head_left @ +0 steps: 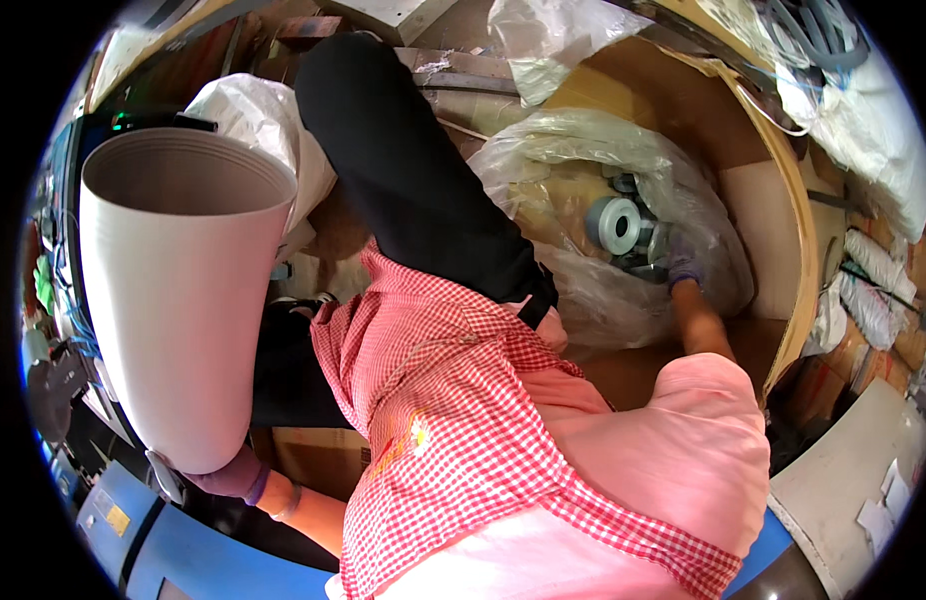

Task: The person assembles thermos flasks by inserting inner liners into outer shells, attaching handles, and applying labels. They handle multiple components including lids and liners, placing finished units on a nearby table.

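My right hand (686,258), in a thin purple glove, reaches into a clear plastic bag (573,135) inside a cardboard box (778,220). It is beside several grey plastic parts, among them a round ring-shaped fitting (615,226). Its fingers are blurred among the bag and parts. On the left stands a tall white cylinder (178,320), open at the top with a grey inside. My left hand (231,475), also gloved in purple, is at the cylinder's lower end, which hides its fingers. Close to that hand shows the edge of a grey disc-like piece (165,477).
My bent leg (403,160) in black trousers lies between the cylinder and the box. White sacks (873,140) are at the far right, another (245,110) behind the cylinder. Blue panels (213,560) line the lower left, and a pale board (853,490) the lower right.
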Demonstrator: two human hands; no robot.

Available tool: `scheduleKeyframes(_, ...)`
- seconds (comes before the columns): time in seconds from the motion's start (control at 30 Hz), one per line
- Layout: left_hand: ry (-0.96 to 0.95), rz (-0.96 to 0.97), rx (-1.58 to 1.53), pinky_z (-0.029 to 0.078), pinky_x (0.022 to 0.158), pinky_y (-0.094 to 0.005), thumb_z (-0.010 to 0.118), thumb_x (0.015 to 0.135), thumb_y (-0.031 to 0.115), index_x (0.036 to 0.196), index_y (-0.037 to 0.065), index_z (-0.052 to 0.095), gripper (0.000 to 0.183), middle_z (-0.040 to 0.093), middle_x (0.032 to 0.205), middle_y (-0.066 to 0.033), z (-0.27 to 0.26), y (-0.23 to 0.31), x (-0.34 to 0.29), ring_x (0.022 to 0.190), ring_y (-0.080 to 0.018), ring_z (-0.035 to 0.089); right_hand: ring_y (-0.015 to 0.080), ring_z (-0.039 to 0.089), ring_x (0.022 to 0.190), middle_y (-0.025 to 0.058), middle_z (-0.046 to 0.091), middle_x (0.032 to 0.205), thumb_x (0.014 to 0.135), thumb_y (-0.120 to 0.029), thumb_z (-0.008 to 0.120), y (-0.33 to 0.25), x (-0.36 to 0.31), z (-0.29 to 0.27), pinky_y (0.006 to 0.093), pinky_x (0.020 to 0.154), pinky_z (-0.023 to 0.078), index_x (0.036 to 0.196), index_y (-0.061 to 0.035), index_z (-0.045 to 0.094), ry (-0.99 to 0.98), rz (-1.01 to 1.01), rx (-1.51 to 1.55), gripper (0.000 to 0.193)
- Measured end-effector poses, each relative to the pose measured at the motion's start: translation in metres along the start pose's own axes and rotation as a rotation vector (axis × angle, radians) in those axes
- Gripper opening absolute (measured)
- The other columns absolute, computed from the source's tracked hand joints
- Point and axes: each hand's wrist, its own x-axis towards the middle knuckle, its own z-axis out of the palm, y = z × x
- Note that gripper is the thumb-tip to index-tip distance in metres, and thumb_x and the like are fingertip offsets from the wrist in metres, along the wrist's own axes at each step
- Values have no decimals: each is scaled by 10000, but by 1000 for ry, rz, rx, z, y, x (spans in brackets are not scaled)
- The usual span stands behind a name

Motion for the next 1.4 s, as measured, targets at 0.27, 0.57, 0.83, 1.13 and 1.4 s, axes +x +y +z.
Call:
scheduleKeyframes(0.27, -36, 202, 693, 322, 1167, -347, 488, 1011, 266, 1531, 39, 306, 595, 388, 1552, -89, -7, -34, -4, 1394, -255, 416, 352, 620, 1076, 138, 641, 1257, 822, -321, 649, 6, 44, -223, 443, 896, 500, 1300, -90, 601, -179, -290, -49, 533)
scheduleKeyframes(0.57, -27, 371, 1019, 359, 1139, -345, 721, 869, 284, 1448, 27, 432, 697, 499, 1469, -115, 2, -58, 22, 1376, -261, 454, 154, 627, 896, 48, 677, 975, 779, -129, 778, 9, -150, -523, 297, 859, 500, 1183, -5, 627, -3, -931, 921, 449)
scheduleKeyframes(0.83, -9, 212, 738, 415, 1090, -356, 819, 764, 262, 1384, 20, 514, 732, 561, 1403, -158, 5, -70, 15, 1315, -290, 523, 361, 612, 1137, 249, 639, 1201, 618, -206, 767, 11, -15, -361, 386, 1009, 475, 1306, 0, 564, -45, -189, 701, 746)
scheduleKeyframes(1.13, 15, 299, 847, 411, 1102, -369, 858, 703, 214, 1383, 15, 508, 790, 554, 1419, -131, -17, -75, 13, 1311, -294, 525, 366, 525, 1280, 212, 574, 1345, 690, -259, 795, 46, 2, -242, 426, 1112, 407, 1430, -115, 473, 180, 67, 437, 820)
scheduleKeyframes(1.4, -3, 240, 816, 443, 1069, -404, 831, 708, 204, 1319, 27, 574, 686, 605, 1347, -136, -8, -50, -1, 1267, -303, 560, 320, 676, 960, 169, 690, 1080, 916, -289, 573, -120, -47, -366, 425, 837, 522, 1106, -98, 683, 219, -500, 1071, 291)
